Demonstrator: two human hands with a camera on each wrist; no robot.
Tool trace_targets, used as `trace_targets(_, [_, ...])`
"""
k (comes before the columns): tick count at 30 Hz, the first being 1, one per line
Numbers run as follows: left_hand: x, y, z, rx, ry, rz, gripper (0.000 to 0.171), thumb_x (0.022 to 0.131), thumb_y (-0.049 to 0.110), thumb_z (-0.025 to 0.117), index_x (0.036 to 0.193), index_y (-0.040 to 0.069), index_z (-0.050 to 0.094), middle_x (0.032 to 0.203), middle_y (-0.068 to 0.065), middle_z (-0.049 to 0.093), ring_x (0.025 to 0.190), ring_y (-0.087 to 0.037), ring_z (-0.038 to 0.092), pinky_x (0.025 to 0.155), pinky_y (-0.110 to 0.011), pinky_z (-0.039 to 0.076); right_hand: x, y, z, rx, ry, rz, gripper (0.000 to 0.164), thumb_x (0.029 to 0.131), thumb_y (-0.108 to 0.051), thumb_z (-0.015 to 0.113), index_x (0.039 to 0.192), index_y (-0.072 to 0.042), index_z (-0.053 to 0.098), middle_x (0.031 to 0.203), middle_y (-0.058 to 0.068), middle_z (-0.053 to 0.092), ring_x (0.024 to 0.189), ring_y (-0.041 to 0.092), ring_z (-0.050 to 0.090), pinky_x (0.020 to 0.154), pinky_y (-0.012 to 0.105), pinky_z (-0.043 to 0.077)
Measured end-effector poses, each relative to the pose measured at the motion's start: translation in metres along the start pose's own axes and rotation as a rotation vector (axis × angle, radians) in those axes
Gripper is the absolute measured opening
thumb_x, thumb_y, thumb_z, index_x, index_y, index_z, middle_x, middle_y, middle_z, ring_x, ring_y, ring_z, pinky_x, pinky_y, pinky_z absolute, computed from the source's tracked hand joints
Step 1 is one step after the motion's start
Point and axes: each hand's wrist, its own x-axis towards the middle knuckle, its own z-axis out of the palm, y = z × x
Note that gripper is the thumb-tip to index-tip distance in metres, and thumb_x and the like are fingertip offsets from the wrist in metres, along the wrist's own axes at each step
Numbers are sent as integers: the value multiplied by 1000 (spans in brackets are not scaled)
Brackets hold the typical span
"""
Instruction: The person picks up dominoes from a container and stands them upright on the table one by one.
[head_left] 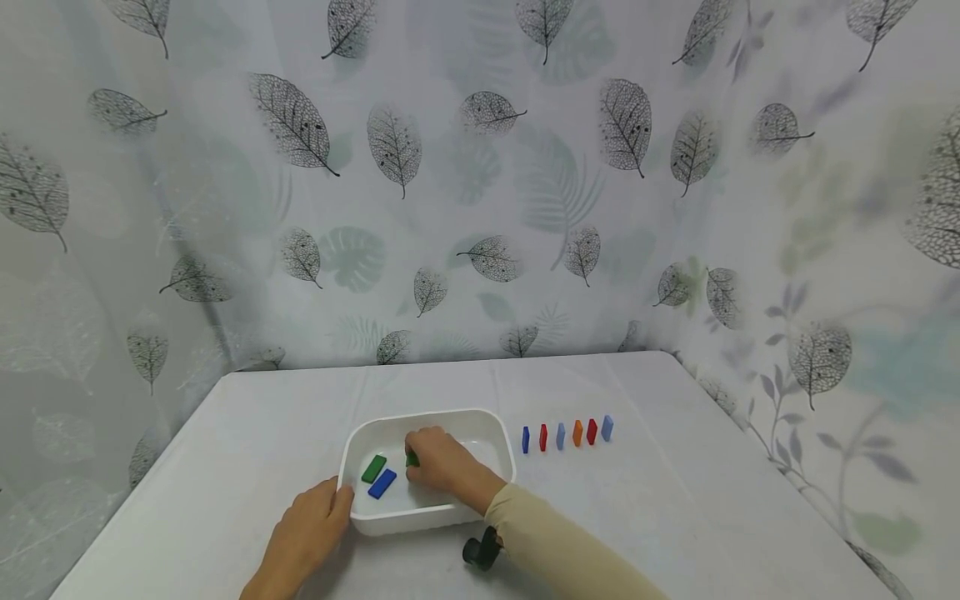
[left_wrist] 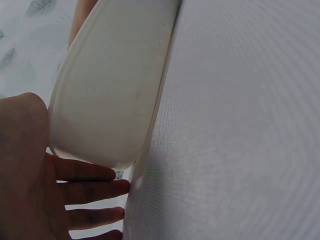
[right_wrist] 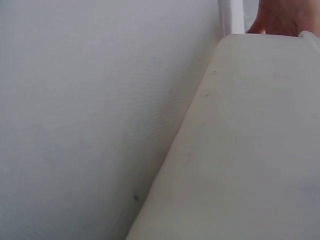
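head: right hand (head_left: 438, 460) pinches block (head_left: 411, 460)

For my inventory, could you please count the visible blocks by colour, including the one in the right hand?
Green blocks: 2
Dark blue blocks: 2
Light blue blocks: 2
Red blocks: 2
Orange block: 1
Total visible: 9

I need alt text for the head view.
A person's right grip holds a green block inside a white tray, where another green block and a blue block lie. The left grip touches the tray's left side; six blocks stand in a row to its right.
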Motion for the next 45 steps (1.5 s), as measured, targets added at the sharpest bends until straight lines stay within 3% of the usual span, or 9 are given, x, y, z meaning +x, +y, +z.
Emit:
trace_targets(4, [0,0,0,0,0,0,45,108,29,44,127,-6,65,110,-16,72,82,-24,60,77,-54,55,1,1,-2,49,11,15,15,88,-11,83,97,-9,72,80,-5,62,72,8,53,66,22,48])
trace_targets(11, [0,0,0,-5,-4,-10,45,108,29,44,127,-6,65,100,-9,71,80,-24,58,71,-49,53,1,3,-5,94,41,22,14,86,-10,84,90,-8,71,74,-5,61,66,7,53,61,20,47])
trace_targets(27, [0,-1,1,-10,1,-5,45,108,30,45,126,-5,66,100,-9,71,79,-23,57,67,-45,51,-8,13,-9,198,102,-14,17,83,-8,86,92,-9,72,78,-7,62,71,5,54,66,19,48])
trace_targets(36, [1,-1,2,0,0,-14,47,108,31,44,128,-6,65,109,-15,72,82,-24,59,80,-56,55,-18,13,-20,287,121,-65,15,87,-6,82,100,-4,74,83,-7,65,75,4,57,68,19,50])
trace_targets(45, [0,1,1,-4,2,-13,46,108,30,43,127,-5,65,87,-1,64,77,-21,56,65,-41,48,-30,16,-35,306,183,-104,18,89,-7,80,107,-9,77,96,-3,72,81,5,62,69,21,51])
